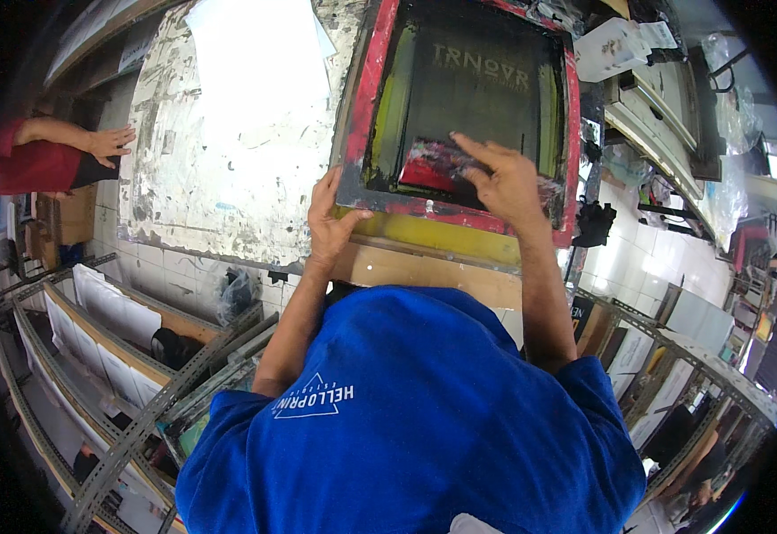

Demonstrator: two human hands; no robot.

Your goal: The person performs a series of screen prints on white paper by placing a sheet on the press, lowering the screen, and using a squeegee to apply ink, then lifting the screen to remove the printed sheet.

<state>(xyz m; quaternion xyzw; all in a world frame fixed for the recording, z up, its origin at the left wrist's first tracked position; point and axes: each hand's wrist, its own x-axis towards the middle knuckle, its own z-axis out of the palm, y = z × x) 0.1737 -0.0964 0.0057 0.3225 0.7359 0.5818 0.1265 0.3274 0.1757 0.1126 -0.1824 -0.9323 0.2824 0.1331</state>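
A screen printing frame point(366, 84) with red and dark ink-stained edges lies in front of me, its dark mesh bearing pale lettering toward the far end. My left hand point(330, 218) grips the frame's near left corner, thumb along the near edge. Within the frame, my right hand point(501, 182) is closed on a squeegee point(433, 165) smeared with red and dark ink, its index finger stretched along the tool. The squeegee lies across the near part of the mesh; its right portion is partly hidden under my hand.
Left of the frame is a paint-stained white table point(228, 205) with white sheets point(255, 44) on it. A co-worker's hand point(110, 142) rests at its left edge. Metal racks point(139, 418) stand at lower left, more shelving point(682, 356) at right.
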